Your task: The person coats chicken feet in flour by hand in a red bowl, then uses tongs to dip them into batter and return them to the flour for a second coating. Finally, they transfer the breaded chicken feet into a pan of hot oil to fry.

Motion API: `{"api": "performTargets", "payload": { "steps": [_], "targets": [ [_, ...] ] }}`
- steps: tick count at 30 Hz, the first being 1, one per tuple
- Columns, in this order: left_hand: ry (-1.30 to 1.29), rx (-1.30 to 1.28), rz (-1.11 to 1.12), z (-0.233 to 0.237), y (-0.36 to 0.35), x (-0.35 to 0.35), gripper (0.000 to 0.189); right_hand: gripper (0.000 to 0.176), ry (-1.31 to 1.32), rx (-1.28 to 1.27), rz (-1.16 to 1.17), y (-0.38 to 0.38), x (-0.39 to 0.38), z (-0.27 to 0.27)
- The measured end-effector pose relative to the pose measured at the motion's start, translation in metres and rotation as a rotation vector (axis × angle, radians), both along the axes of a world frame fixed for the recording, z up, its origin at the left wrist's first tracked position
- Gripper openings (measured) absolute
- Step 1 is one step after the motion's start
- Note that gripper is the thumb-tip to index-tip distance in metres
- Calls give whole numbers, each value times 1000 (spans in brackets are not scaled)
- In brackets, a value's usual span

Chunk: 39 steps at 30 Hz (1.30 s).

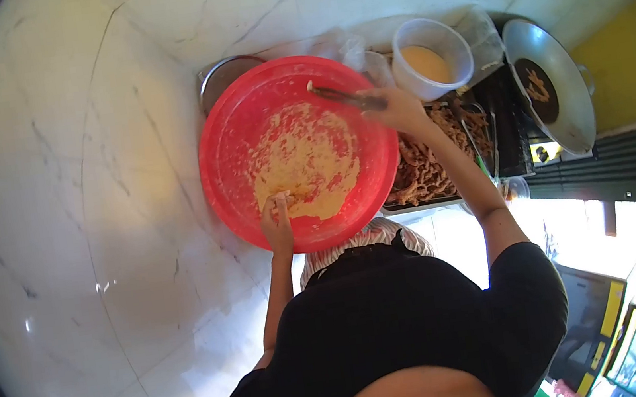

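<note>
A wide red basin [221, 163] holds a patchy layer of pale yellow flour [312, 151]. My left hand [278, 221] reaches in over its near-left side, fingertips pinched together at the edge of the flour. A small pale lump shows at those fingertips; I cannot tell what it is. Over the basin's right rim, my right hand [396, 110] is closed round the handle of a slim dark utensil [341, 97]. Its pale tip points left over the basin's far side.
A tray of brown strips of food [430, 167] sits right of the basin, with metal tongs [480, 149] lying on it. Behind is a clear tub of yellowish liquid [429, 63]. Farther right stands a wok [572, 85] with dark oil and frying pieces. A marble-patterned wall [92, 188] borders the left.
</note>
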State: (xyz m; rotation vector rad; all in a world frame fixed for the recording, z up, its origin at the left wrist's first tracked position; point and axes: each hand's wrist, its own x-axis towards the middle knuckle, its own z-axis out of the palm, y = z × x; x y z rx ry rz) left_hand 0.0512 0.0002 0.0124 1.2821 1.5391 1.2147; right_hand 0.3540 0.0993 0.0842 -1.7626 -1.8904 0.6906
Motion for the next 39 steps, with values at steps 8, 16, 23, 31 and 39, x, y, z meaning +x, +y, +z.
{"api": "performTargets", "payload": {
  "steps": [8, 16, 23, 31, 39],
  "targets": [
    [-158, -236, -582, -6, 32, 86, 26, 44, -201, 12, -489, -17, 115, 50],
    [50, -60, -708, -3, 61, 163, 56, 30, -531, -88, -360, 45, 177, -16],
    [102, -23, -632, -31, 67, 186, 75, 29, -669, -284, -220, 63, 178, -33],
    [-55, 17, -503, -41, 69, 199, 62, 37, -398, -54, -332, 12, 168, 29],
    [38, 97, -460, -21, 92, 203, 54, 45, -210, 69, -400, 4, 158, 28]
  ]
}}
